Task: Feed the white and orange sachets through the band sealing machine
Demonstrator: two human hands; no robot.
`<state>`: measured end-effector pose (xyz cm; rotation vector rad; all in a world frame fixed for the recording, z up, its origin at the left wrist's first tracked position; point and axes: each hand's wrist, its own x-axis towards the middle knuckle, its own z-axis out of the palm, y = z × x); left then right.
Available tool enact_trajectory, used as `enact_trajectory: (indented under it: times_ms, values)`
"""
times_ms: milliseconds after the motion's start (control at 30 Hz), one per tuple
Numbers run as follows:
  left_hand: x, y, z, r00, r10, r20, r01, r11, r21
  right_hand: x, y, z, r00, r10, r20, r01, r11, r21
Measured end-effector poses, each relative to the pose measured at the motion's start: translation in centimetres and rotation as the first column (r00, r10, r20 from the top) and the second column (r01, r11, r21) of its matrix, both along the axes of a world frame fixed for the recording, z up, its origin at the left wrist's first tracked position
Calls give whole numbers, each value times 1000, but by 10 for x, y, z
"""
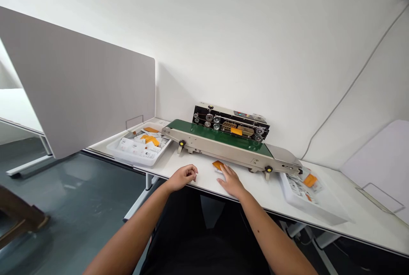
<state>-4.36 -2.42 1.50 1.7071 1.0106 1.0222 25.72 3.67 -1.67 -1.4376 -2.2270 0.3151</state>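
Note:
On the white table's front part, my right hand (232, 182) lies with its fingers stretched out, the tips touching a small orange and white packet (217, 164). Part of that packet is hidden under the fingers. To its left, my left hand (183, 177) rests near the table edge with its fingers curled in and nothing visible in them. Behind both hands stands a band sealer (217, 149) with a green conveyor belt (204, 132). Another orange packet (236, 131) is upright at the sealer's rollers.
A white tray (129, 159) full of white and orange packets sits left of the machine. Another tray (322, 211), at the right end, holds several more packets. A grey partition (96, 92) rises at the left, and a cable (348, 90) runs down the wall.

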Motion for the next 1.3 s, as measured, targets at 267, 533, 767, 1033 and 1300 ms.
enact_trajectory:
  times_ms: [267, 533, 767, 1033, 1300]
  values:
    - [2, 0, 4, 1000, 20, -24, -20, 1000, 1, -5, 4, 1, 993, -38, -114, 39, 999, 9]
    - [2, 4, 0, 1000, 13, -16, -13, 1000, 14, -8, -11, 12, 992, -88, -87, 94, 993, 68]
    - [0, 8, -5, 999, 13, -41, -12, 1000, 20, -9, -1, 4, 993, -101, -57, 99, 995, -25]
    - [-1, 8, -5, 998, 26, -65, -23, 999, 45, -9, -6, 10, 996, -87, -21, 89, 981, 172]
    - [-2, 7, -8, 999, 22, -30, -18, 994, 110, -47, -31, 29, 846, 61, -530, 3, 993, 119]
